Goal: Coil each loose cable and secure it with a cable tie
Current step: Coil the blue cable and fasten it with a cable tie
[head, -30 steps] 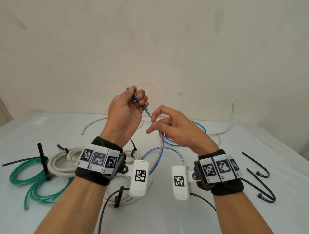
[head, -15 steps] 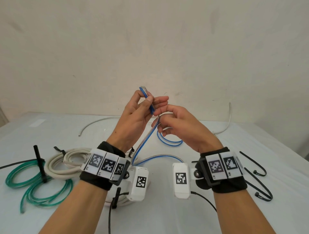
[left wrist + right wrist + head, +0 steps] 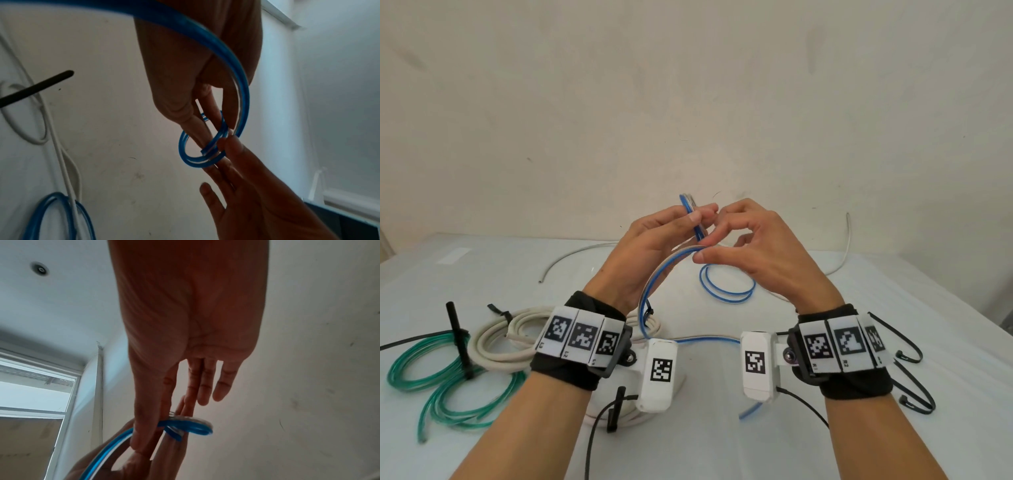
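Observation:
A blue-and-white flat cable rises from the table to my raised hands. My left hand holds a small loop of it wound round its straight fingers, seen as a ring in the left wrist view. My right hand meets it fingertip to fingertip. Its thumb and index finger pinch the cable just below the loop. More slack of the blue cable lies curled on the white table behind the hands.
On the left lie a green tube coil bound with a black tie and a beige cable coil. Loose black cable ties lie at the right. A thin white cable runs along the back.
Both hands have risen and closed together. The cable end now forms a small loop on my left fingers, and my right hand has moved up to pinch the cable beside it.

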